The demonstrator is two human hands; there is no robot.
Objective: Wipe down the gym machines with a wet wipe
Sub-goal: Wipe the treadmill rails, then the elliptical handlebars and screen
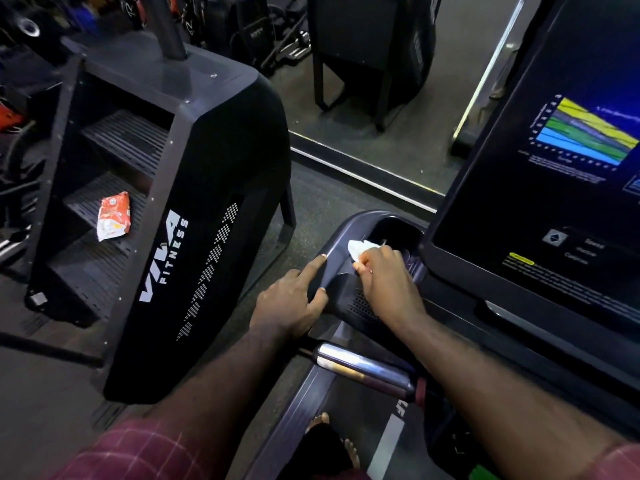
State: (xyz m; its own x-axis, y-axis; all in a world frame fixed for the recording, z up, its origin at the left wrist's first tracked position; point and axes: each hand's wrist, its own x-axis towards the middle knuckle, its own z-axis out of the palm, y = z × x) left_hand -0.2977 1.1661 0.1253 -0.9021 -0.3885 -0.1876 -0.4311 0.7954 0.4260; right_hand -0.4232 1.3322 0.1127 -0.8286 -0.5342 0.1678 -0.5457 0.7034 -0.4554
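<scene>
Wipe (356, 249) mostly hidden, pinched in right hand (384, 278) at cup holder (398, 228); left hand (291, 306) flat, fingers straight, on console rim (330, 268).

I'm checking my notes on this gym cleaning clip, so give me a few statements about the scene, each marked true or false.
1. The right hand holds the white wipe against the treadmill console, beside its cup holder. True.
2. The left hand grips a chrome handlebar. False: it rests on the console's left edge with its fingers straight.
3. An orange-and-white packet lies on a step of the stair machine to the left. True.
4. The treadmill screen is blank. False: it shows a coloured chart with text below it.
</scene>
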